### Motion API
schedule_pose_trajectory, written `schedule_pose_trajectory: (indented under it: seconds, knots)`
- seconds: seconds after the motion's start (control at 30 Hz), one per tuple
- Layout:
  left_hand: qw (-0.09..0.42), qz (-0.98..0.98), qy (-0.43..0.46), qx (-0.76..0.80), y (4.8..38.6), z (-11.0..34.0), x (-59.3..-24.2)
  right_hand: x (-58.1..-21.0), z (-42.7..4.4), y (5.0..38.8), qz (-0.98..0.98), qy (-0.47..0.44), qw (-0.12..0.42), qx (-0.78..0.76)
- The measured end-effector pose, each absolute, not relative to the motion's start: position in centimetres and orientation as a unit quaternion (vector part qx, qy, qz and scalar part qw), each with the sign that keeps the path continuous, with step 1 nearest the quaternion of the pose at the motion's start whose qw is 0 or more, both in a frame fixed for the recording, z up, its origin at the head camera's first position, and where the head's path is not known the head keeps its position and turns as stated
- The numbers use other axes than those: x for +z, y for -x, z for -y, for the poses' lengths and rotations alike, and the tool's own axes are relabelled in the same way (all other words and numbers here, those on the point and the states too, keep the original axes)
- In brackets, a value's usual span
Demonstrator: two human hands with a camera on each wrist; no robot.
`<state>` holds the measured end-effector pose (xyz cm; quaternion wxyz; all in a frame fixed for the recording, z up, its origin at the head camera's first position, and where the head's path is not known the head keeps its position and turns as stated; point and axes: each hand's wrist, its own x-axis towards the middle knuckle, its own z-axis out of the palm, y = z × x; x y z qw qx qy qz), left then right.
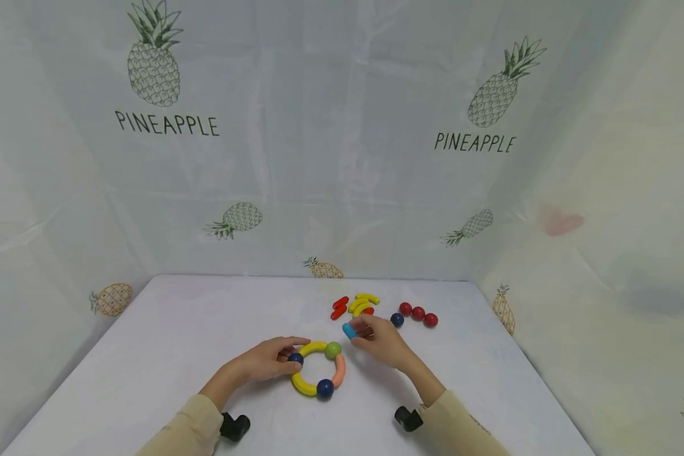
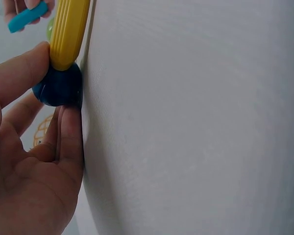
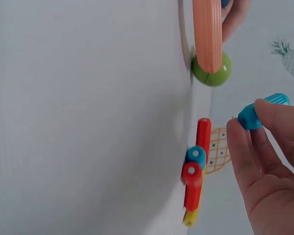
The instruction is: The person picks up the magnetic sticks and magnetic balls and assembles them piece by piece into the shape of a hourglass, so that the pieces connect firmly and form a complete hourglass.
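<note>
A ring of curved sticks and balls lies on the white table. Its parts include a yellow curved stick [image 1: 304, 386], a salmon curved stick [image 1: 339, 370], a green ball [image 1: 333, 350] and a dark blue ball [image 1: 325, 389] at the near side. With thumb and fingers, my left hand [image 1: 266, 361] grips another dark blue ball [image 2: 59, 88] at the ring's left, where a yellow stick meets it. My right hand [image 1: 383, 341] pinches a light blue stick [image 3: 257, 112] between thumb and fingertips. That stick is raised above the table, right of the green ball and apart from the ring.
Behind the right hand lie red sticks [image 1: 339, 312] and yellow curved sticks [image 1: 367, 297]. A blue stick [image 3: 196, 154] sits among them in the right wrist view. Farther right are three red balls [image 1: 418, 313] and a dark blue ball [image 1: 397, 320]. A pineapple-print curtain [image 1: 319, 158] hangs behind the table [image 1: 148, 354].
</note>
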<state>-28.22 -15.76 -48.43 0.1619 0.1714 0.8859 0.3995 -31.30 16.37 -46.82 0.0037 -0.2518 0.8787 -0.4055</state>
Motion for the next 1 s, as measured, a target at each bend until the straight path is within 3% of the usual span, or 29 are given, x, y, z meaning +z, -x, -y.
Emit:
schedule_pose_trajectory:
  seconds: [1.0]
  knots:
    - [0.163, -0.885, -0.178, 0.398, 28.3, 15.9, -48.8, -48.2, -13.1, 30.6, -0.847, 0.208, 0.024, -0.489]
